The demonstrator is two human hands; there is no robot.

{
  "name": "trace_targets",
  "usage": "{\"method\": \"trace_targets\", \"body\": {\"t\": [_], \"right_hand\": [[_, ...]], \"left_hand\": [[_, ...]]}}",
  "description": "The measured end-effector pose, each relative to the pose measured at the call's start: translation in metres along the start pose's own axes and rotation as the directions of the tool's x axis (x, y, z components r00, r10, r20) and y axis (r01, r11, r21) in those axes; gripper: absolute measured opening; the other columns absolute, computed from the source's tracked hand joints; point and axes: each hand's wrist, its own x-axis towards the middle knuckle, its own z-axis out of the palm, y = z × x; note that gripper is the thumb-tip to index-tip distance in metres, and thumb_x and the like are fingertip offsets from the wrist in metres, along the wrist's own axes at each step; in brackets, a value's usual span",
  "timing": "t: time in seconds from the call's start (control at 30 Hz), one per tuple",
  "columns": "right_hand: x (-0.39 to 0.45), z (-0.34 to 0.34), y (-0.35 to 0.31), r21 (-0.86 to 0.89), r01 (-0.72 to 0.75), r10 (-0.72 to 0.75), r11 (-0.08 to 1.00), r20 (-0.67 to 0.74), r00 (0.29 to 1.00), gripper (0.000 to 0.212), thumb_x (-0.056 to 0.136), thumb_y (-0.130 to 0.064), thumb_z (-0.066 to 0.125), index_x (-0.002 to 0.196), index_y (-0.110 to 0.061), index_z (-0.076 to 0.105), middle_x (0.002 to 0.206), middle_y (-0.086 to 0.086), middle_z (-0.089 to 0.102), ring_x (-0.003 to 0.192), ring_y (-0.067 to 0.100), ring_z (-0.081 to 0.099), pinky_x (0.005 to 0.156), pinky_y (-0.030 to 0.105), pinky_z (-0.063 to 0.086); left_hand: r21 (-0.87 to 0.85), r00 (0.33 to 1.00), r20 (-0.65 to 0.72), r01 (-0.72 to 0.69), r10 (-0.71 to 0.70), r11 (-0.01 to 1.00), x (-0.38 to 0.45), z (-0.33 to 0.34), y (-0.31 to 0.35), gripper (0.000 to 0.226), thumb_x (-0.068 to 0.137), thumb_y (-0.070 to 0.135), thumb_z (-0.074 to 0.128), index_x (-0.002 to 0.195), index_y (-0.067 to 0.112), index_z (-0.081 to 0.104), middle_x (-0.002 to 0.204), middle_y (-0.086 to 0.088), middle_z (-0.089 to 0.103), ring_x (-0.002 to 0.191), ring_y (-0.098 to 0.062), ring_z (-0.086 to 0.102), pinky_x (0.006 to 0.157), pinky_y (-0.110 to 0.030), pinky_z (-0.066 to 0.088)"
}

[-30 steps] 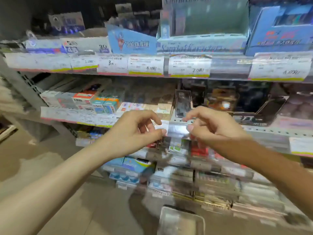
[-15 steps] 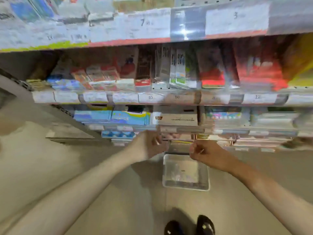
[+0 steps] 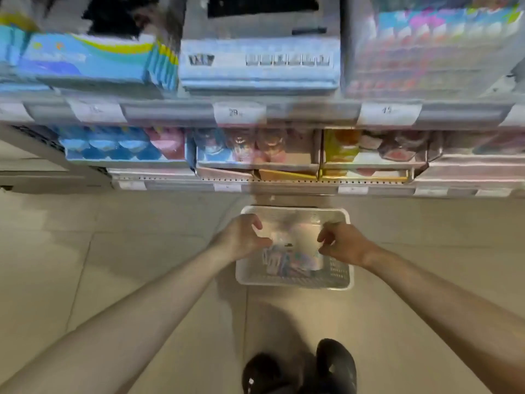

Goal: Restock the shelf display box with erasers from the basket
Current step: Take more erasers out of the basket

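1. Nearest, at the bottom edge: two black shoes (image 3: 301, 368) on the pale tiled floor (image 3: 85, 265).
2. Two bare forearms reaching forward and down from the lower corners, converging over a white perforated basket (image 3: 338, 273) set on the floor just in front of the shelving.
3. Left hand (image 3: 241, 237) above the basket's left side, fingers curled, thumb and forefinger narrowly apart; cannot tell whether anything is pinched.
4. Right hand (image 3: 345, 244) above the basket's right side, fingers bent inward in a narrow pinch; contents of the grip too blurred to tell.
5. Between and below the hands, inside the basket: a loose heap of small packets, presumably the erasers (image 3: 292, 260), pastel and blurred.
6. Beyond the basket: a low shelf (image 3: 255, 183) with pink, blue and yellow boxed goods.
7. Farthest, above: a shelf edge with price tags (image 3: 240, 112), and a grey display box (image 3: 260, 66) between a blue carton and rows of colourful items.
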Motion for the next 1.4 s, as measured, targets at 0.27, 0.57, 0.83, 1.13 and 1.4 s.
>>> {"method": "trace_targets", "body": {"t": [0.27, 0.57, 0.83, 1.13, 1.4], "right_hand": [[0.12, 0.119, 0.081, -0.099, -0.019, 0.022, 0.995, 0.022, 1.0, 0.029, 0.078, -0.01, 0.06, 0.108, -0.009, 0.064, 0.114, 0.008, 0.066, 0.106, 0.025, 0.06, 0.09, 0.028, 0.047], [0.193, 0.187, 0.122, -0.417, 0.094, -0.063, 0.904, 0.089, 0.994, 0.085, 0.078, -0.034, 0.066, 0.14, -0.002, 0.018, 0.139, 0.014, 0.036, 0.126, 0.028, 0.043, 0.096, 0.034, 0.042], [0.203, 0.194, 0.125, -0.531, 0.181, -0.184, 0.828, 0.048, 0.982, 0.089, 0.073, -0.042, 0.07, 0.136, -0.003, 0.02, 0.131, 0.015, 0.044, 0.119, 0.028, 0.046, 0.092, 0.036, 0.046], [0.21, 0.203, 0.128, -0.579, 0.171, -0.18, 0.797, 0.042, 0.983, 0.073, 0.077, -0.037, 0.068, 0.128, -0.002, 0.031, 0.126, 0.016, 0.05, 0.114, 0.029, 0.051, 0.087, 0.037, 0.047], [0.21, 0.208, 0.128, -0.511, 0.204, -0.165, 0.835, 0.12, 0.979, 0.039, 0.083, -0.014, 0.06, 0.119, -0.003, 0.049, 0.127, 0.015, 0.054, 0.117, 0.027, 0.052, 0.093, 0.031, 0.042]], "left_hand": [[0.155, 0.997, 0.012, 0.07, -0.072, 0.985, 0.117, 0.118, -0.094, 0.04, 0.069, 0.011, 0.071, 0.106, 0.005, 0.058, 0.105, -0.012, 0.065, 0.097, -0.027, 0.062, 0.077, -0.03, 0.051], [0.469, 0.992, 0.042, 0.085, -0.119, 0.879, 0.202, 0.196, -0.136, 0.06, 0.07, 0.033, 0.074, 0.116, 0.001, 0.052, 0.113, -0.013, 0.061, 0.1, -0.027, 0.062, 0.081, -0.035, 0.055], [0.549, 0.997, 0.027, 0.049, -0.076, 0.834, 0.216, 0.214, -0.146, 0.074, 0.06, 0.055, 0.078, 0.112, 0.01, 0.051, 0.108, -0.006, 0.06, 0.1, -0.021, 0.06, 0.076, -0.029, 0.052], [0.511, 0.992, -0.024, 0.117, -0.122, 0.852, 0.219, 0.213, -0.147, 0.065, 0.062, 0.044, 0.081, 0.108, 0.008, 0.052, 0.108, -0.006, 0.061, 0.1, -0.021, 0.061, 0.076, -0.031, 0.053], [0.494, 0.996, 0.048, 0.046, -0.08, 0.868, 0.216, 0.224, -0.15, 0.049, 0.072, 0.031, 0.072, 0.111, 0.007, 0.057, 0.11, -0.01, 0.061, 0.099, -0.025, 0.062, 0.079, -0.033, 0.055]]}}
